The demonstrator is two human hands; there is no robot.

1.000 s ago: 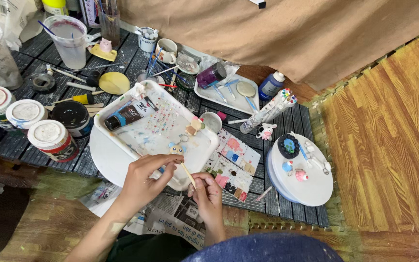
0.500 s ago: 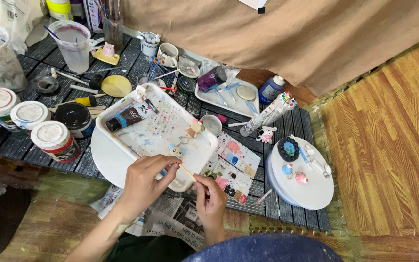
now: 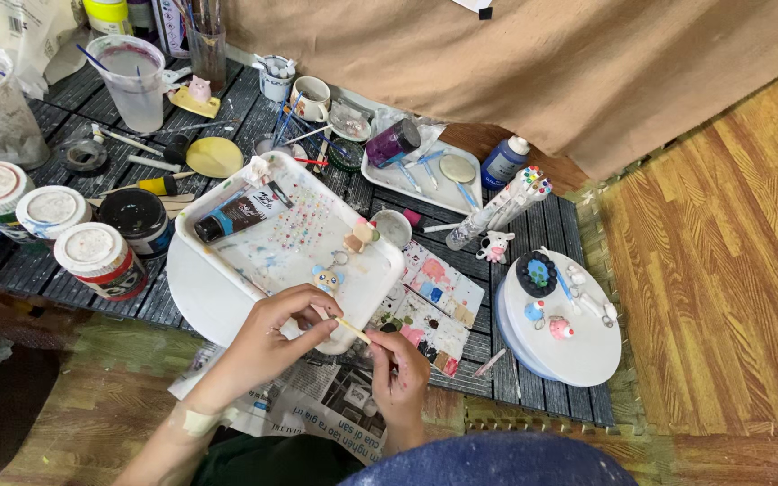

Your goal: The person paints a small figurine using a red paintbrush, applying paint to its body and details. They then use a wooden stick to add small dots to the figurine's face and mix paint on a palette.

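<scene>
My left hand [image 3: 272, 337] pinches the near end of a thin wooden stick [image 3: 353, 330] at the front edge of a white rectangular tray [image 3: 227, 261]. My right hand [image 3: 398, 369] grips the stick's other end just right of the tray, over a paint-smeared palette sheet [image 3: 434, 301]. On the tray lie a dark paint tube [image 3: 240, 213], a small tan clay figure [image 3: 359, 236] and a pale blue clay figure [image 3: 327, 277]. What sits on the stick's tip is hidden by my fingers.
A white round turntable [image 3: 578, 351] with small painted figures stands at the right. Several lidded paint jars [image 3: 92, 256] line the left. Cups with brushes [image 3: 209, 40], a water cup [image 3: 132, 81], a marker pack [image 3: 506, 202] and a second tray [image 3: 420, 180] crowd the dark slatted board. Newspaper [image 3: 317, 405] lies under my hands.
Both hands stay together on the stick with only small finger shifts. The view has drifted slightly.
</scene>
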